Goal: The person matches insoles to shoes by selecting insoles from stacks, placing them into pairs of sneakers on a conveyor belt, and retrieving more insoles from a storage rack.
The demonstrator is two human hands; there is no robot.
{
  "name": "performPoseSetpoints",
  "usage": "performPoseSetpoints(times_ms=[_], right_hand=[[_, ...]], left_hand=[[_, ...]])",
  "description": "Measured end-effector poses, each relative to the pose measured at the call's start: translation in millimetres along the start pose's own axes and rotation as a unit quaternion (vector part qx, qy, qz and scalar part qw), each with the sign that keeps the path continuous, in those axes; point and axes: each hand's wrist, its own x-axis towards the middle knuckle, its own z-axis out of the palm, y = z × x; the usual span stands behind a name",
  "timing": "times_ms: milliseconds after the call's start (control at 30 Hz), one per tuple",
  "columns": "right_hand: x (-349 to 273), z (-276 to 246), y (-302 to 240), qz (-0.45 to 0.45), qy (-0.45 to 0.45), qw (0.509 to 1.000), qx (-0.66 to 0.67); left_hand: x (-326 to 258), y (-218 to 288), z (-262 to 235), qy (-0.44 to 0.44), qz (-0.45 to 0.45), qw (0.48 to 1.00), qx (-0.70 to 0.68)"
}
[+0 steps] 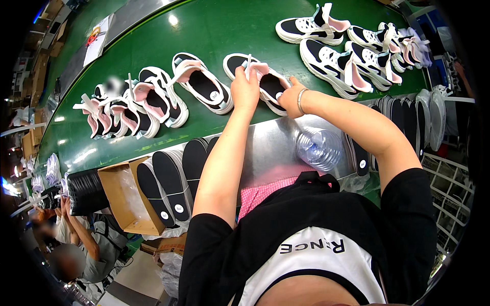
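A black and white sneaker (pixel 271 85) with pink lining lies on the green work surface, its toe pointing away to the left. My left hand (pixel 245 91) is closed on its raised tongue. At the heel, my right hand (pixel 293 100), with a bangle at the wrist, grips the collar; its thumb is up and the other fingertips are partly hidden. A dark insole with a round white sticker shows inside the shoe. Just left of it sits another sneaker (pixel 204 86), also with a stickered insole.
More sneakers stand at the left (pixel 158 99) and far right (pixel 332 66). Bundled black insoles (pixel 171 176) line the near edge, beside a cardboard box (pixel 109 186). A clear plastic bottle (pixel 319 148) lies on the metal ledge. Another person (pixel 94 250) works at lower left.
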Motion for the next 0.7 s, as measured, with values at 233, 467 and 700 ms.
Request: performPoseSetpoints(times_ms=[233, 467, 700], right_hand=[[-7.7, 1.6, -1.5, 0.004, 0.054, 0.998, 0.036], [-58.7, 8.4, 45.4, -0.032, 0.419, 0.853, 0.31], [-92.0, 110.9, 152.2, 0.264, 0.526, 0.77, 0.245]], left_hand=[[3.7, -2.0, -1.4, -0.014, -0.032, 0.997, -0.064], [33.0, -13.2, -1.8, -0.116, -0.188, 0.946, -0.237], [51.8, -1.6, -49.8, -0.119, 0.098, 0.987, -0.039]])
